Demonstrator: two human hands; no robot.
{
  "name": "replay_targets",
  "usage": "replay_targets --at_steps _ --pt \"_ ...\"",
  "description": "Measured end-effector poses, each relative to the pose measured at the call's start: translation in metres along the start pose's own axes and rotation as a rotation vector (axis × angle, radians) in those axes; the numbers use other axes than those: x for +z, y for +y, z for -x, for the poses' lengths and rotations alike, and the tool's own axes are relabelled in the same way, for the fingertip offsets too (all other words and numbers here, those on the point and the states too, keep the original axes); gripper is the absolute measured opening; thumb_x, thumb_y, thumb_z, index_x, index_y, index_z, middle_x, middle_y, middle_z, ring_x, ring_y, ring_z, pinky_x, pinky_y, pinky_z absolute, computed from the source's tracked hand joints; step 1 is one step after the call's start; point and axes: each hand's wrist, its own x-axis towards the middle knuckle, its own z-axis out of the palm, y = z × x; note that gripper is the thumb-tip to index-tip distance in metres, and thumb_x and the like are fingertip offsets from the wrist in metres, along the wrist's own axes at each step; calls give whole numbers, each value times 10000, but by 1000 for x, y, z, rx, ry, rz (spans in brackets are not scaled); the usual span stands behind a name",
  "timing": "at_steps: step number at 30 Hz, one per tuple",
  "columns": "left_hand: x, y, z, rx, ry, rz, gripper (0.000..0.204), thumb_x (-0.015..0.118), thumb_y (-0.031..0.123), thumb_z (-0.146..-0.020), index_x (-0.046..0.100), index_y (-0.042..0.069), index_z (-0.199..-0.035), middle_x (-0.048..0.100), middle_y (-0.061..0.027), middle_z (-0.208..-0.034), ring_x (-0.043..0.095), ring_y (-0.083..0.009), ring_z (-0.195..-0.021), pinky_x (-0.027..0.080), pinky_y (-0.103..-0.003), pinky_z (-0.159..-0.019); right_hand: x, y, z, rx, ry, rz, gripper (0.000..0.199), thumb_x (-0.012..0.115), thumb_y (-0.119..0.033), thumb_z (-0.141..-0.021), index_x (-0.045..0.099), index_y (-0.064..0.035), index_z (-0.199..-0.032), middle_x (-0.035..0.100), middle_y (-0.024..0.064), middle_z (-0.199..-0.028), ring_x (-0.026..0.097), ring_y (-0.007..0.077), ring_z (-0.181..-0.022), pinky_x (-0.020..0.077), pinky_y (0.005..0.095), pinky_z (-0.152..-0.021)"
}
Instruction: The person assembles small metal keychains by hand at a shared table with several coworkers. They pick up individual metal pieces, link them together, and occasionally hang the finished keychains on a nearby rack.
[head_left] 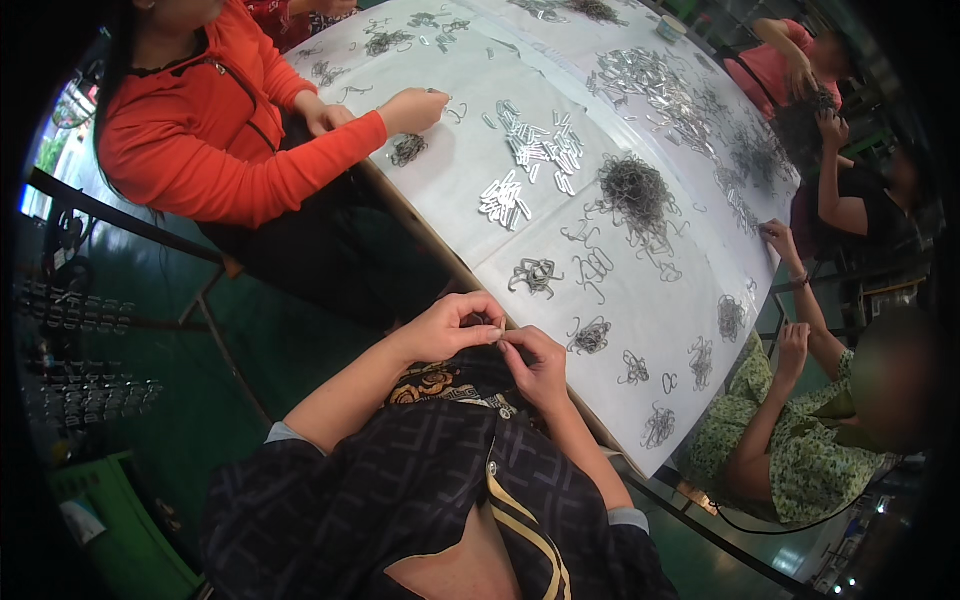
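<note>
My left hand [446, 328] and my right hand [537, 368] meet fingertip to fingertip at the near table edge. Both are closed in a pinch, and what sits between the fingers is too small to make out. Just right of my hands, a little heap of bent wire hooks [590, 335] lies on the white-covered table [500, 255]. Another small heap of wire hooks [537, 276] is slightly farther off. Beyond these are a large tangled mound of grey wire hooks [636, 190] and a cluster of shiny flat metal pieces [503, 200].
On the left, a person in an orange jacket [240, 120] reaches over the table. Along the right edge sit several other people, one in green patterned clothes [800, 450]. More metal pieces [650, 85] spread across the far side. Racks of metal parts [90, 390] stand at left.
</note>
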Motion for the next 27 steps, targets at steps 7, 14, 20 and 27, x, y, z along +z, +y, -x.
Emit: replay_targets --at_steps 7,14,20,27 --pt "2 5 2 -18 75 -22 65 570 67 -942 584 12 -974 596 -14 -971 550 -81 -905 449 -254 -815 3 -4 -2 -8 -1 11 66 679 4 -804 677 -9 -868 640 92 -751 613 185 -665 468 275 -617" --pt "15 31 11 103 168 -540 67 569 39 -903 589 8 -959 637 -77 -911 610 -144 -836 484 -278 -761 -17 9 -21 45 -1 21 75 691 -81 -811 679 -10 -793 616 95 -686 581 193 -605 449 287 -568" --pt "22 28 12 310 246 -703 95 620 92 -875 572 30 -928 620 -103 -852 607 -286 -783 479 -361 -704 -15 33 -96 50 172 411 140 673 -146 -840 693 -33 -919 625 138 -787 615 315 -703 479 383 -648" --pt "30 36 16 335 290 -770 65 609 61 -860 571 35 -906 625 -90 -839 610 -286 -793 484 -376 -715 6 61 -164 169 184 576 159 685 -134 -817 685 -25 -934 618 159 -904 620 363 -855 494 435 -757"
